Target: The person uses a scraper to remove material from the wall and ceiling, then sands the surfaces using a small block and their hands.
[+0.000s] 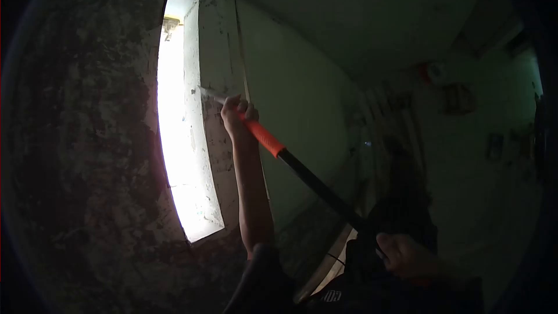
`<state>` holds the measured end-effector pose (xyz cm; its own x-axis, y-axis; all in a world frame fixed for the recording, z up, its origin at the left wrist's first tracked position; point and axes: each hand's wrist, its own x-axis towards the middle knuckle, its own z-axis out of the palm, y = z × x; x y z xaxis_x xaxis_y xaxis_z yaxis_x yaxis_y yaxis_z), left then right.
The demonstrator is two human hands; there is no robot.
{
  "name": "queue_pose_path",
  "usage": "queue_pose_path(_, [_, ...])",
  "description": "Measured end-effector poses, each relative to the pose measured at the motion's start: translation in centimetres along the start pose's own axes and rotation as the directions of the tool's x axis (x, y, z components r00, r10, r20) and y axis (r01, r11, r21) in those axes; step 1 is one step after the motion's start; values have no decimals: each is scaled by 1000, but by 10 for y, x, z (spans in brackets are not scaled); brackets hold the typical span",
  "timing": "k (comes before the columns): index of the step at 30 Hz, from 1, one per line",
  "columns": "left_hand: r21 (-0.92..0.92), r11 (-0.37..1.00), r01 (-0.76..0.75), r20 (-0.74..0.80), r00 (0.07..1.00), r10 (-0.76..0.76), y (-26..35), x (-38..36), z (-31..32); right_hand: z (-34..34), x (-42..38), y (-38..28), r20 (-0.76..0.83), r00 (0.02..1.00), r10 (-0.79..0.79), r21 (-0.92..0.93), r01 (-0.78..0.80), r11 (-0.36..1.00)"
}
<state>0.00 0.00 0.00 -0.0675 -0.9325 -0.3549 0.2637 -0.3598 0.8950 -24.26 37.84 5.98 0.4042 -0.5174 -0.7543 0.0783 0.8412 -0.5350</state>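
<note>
My left hand (238,115) is wrapped round the orange sleeve of a long-handled tool (263,135). Past that hand, the tool's pale, blurred end points up and left to the wall beside a tall, bright opening (177,122). From the orange sleeve a black shaft runs down and right towards my body. Near its lower end is my right hand (402,254), with curled fingers; what they hold is too dark to make out.
Dark, patchy wall (99,139) surrounds the opening on the left. A smooth greenish panel (302,99) lies right of my left arm. Long upright pieces (378,122) lean at the back, near a red and white round object (435,72).
</note>
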Motion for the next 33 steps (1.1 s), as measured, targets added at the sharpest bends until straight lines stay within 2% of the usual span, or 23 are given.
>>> queue_pose_path(2, [-19,999,41,45,998,-41,19,2,12,3,-1,-10,-31,986,-164,-62,162,985])
queue_pose_path(3, [-157,984,-88,128,986,108,-7,41,38,-43,49,-9,-111,954,-278,-225,248,942])
queue_pose_path(5, [25,999,-46,42,998,45,8,27,16,4,50,-25,-7,1000,-24,-89,23,996])
queue_pose_path(7, [13,995,-99,110,989,97,4,51,42,-22,25,-27,-77,992,-101,-59,96,994])
queue_pose_path(9, [-72,997,25,59,998,-21,-1,18,20,-25,12,-14,-30,980,-195,-78,193,978])
queue_pose_path(10, [-70,996,62,41,997,-60,4,22,22,-10,22,-7,-86,956,-282,-60,277,959])
queue_pose_path(11, [-78,994,71,33,997,-69,-1,31,32,-15,28,-8,-85,960,-267,-63,263,963])
queue_pose_path(13, [26,988,-152,-12,988,153,-5,46,49,-31,36,-44,-47,998,53,3,-53,999])
queue_pose_path(14, [-28,998,-61,-7,998,61,-1,45,40,-30,33,-26,-55,993,-103,8,104,995])
queue_pose_path(15, [-28,998,-64,6,998,64,-2,45,36,-31,28,-23,-63,992,-113,11,114,993])
queue_pose_path(17, [-49,997,54,29,998,-53,-3,34,18,-28,17,-19,-8,999,-53,-106,52,993])
queue_pose_path(18, [-39,999,14,-51,999,-16,-5,26,30,-34,31,-13,-6,998,-58,-84,58,995])
queue_pose_path(19, [-57,998,8,-67,998,-12,-7,26,34,-37,42,-11,-57,994,-89,-77,84,993])
queue_pose_path(21, [-9,999,-47,-105,993,46,-8,20,34,-34,25,-21,-50,998,-42,-50,40,998])
queue_pose_path(23, [-35,998,-49,-89,995,46,-1,5,27,-26,14,-8,-12,998,-59,-39,59,998])
queue_pose_path(25, [-66,998,15,-70,997,-20,6,1,27,-22,12,-8,-20,994,-103,-31,103,994])
queue_pose_path(27, [-55,998,5,-64,998,-9,10,9,28,-15,18,-9,80,996,-46,35,44,998])
queue_pose_path(32, [-2,999,-38,-61,997,38,15,29,38,-6,47,-6,-4,993,-119,62,119,991])
queue_pose_path(33, [-23,999,-34,-60,998,33,15,32,41,-9,40,-12,49,995,-92,164,83,983])
